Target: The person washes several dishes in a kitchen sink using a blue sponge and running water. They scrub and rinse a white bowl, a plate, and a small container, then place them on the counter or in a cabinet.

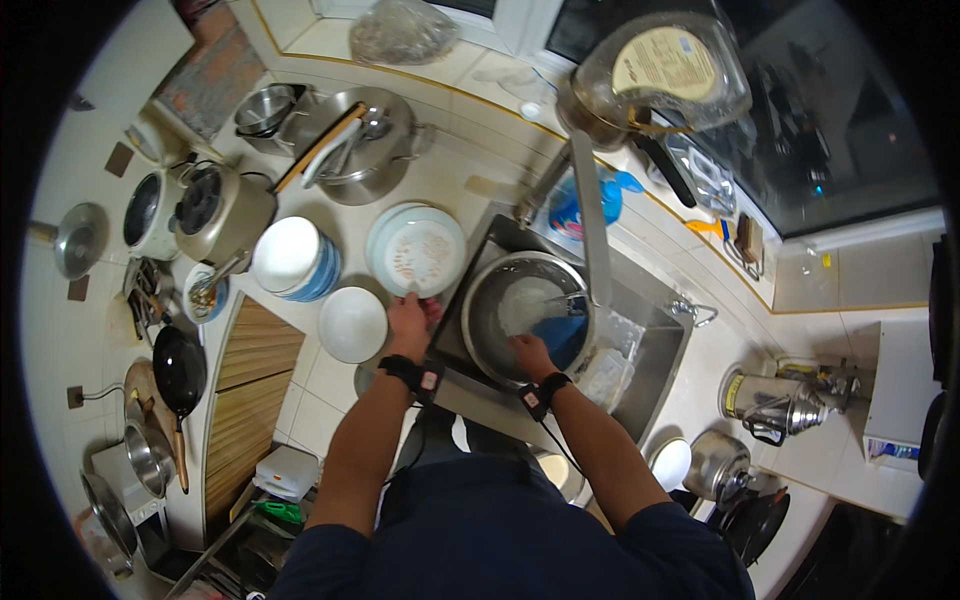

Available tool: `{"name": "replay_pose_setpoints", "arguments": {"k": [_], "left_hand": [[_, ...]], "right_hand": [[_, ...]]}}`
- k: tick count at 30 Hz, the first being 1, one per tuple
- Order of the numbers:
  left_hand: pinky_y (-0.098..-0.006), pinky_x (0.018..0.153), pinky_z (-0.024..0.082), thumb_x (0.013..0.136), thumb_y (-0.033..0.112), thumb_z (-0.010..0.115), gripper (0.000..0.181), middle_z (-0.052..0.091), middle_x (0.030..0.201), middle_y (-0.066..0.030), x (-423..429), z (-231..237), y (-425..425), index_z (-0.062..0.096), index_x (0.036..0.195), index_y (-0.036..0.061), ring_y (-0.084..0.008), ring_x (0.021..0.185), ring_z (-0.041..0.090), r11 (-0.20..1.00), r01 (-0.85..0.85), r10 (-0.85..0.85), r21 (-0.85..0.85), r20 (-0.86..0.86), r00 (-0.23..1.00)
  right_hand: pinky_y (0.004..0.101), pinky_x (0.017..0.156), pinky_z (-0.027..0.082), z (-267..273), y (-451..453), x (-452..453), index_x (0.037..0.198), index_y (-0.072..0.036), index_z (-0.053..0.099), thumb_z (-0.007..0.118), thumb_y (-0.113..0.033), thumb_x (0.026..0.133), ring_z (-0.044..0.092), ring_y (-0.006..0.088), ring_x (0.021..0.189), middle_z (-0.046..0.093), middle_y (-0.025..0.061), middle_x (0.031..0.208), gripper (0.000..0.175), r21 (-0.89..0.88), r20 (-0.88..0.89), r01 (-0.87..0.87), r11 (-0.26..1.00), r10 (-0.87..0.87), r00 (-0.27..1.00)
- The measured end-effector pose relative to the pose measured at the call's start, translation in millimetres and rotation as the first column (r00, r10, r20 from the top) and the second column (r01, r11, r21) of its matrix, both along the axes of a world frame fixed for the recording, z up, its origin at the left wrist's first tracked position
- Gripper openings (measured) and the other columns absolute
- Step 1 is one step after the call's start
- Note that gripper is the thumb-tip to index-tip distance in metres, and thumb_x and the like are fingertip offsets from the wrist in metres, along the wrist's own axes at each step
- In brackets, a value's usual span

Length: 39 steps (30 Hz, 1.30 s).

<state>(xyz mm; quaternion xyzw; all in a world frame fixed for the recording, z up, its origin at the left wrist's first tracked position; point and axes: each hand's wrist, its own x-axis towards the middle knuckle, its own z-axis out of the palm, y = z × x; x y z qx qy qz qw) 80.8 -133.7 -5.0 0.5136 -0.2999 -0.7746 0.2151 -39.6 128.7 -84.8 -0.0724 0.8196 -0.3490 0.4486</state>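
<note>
At the near rim of a patterned plate (421,255), my left hand (412,319) has its fingertips against the edge; whether they grip it cannot be made out. That plate lies on top of other pale plates beside the sink. My right hand (534,354) reaches over the near side of a steel basin (474,330) with its fingers curled. What it may hold is hidden. Inside the basin are cloudy water (529,304) and a blue item (562,334), partly submerged. The basin stands in a stainless steel sink (667,352), under a long flat faucet spout (591,225).
Left of the plates stand a single white bowl (352,325) and stacked blue-and-white bowls (289,255). Behind them is a large lidded steel pot (360,180). A big plastic bottle (720,97) rises near the window. A blue detergent bag (570,214) sits behind the faucet.
</note>
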Motion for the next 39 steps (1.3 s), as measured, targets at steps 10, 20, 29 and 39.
{"name": "replay_pose_setpoints", "arguments": {"k": [10, 20, 29, 39], "left_hand": [[-0.0365, 0.053, 0.058, 0.101, 0.028, 0.055, 0.029, 0.064, 0.077, -0.0119, -2.5, -4.1, -4.3, 0.054, 0.094, 0.0009, -0.0219, 0.058, 0.062, 0.998, 0.024, -0.022, -0.065, 0.040, 0.999], [-0.0334, 0.053, 0.056, 0.101, 0.037, 0.055, 0.035, 0.068, 0.081, -0.0128, 35.4, 43.0, 63.7, 0.059, 0.103, 0.0022, -0.0210, 0.058, 0.065, 0.929, 0.371, -0.366, -0.005, 0.138, 0.920], [-0.0294, 0.055, 0.055, 0.099, 0.031, 0.060, 0.029, 0.068, 0.082, -0.0086, 29.4, 45.1, 99.9, 0.062, 0.101, 0.0023, -0.0164, 0.062, 0.065, 0.816, 0.570, -0.558, -0.092, 0.130, 0.820], [-0.0366, 0.088, 0.053, 0.099, 0.027, 0.058, 0.035, 0.068, 0.116, -0.0142, -26.6, 24.9, 122.0, 0.060, 0.124, 0.0021, -0.0263, 0.102, 0.067, 0.363, 0.741, -0.656, -0.565, 0.410, 0.633]], "right_hand": [[0.0489, 0.084, 0.055, -44.4, -0.4, -6.4, 0.105, -0.006, 0.069, 0.061, -0.041, 0.090, 0.068, 0.0385, 0.099, 0.071, 0.0156, 0.103, 0.039, 0.373, -0.391, -0.349, 0.859, 0.487, 0.781], [0.0421, 0.061, 0.054, -67.7, 3.8, -17.8, 0.087, -0.013, 0.073, 0.062, -0.022, 0.086, 0.072, 0.0289, 0.081, 0.072, 0.0108, 0.087, 0.014, 0.643, -0.296, -0.626, 0.441, 0.897, 0.328], [0.0509, 0.063, 0.053, 20.0, -13.2, -24.4, 0.090, -0.008, 0.064, 0.055, -0.021, 0.089, 0.069, 0.0365, 0.075, 0.070, 0.0142, 0.085, 0.016, 0.324, -0.675, -0.441, 0.837, 0.531, 0.512], [0.0439, 0.065, 0.048, 63.5, -4.3, -64.3, 0.090, 0.002, 0.062, 0.061, -0.022, 0.092, 0.065, 0.0335, 0.072, 0.066, 0.0180, 0.077, 0.024, -0.277, -0.549, -0.053, 0.960, -0.112, 0.829]]}}
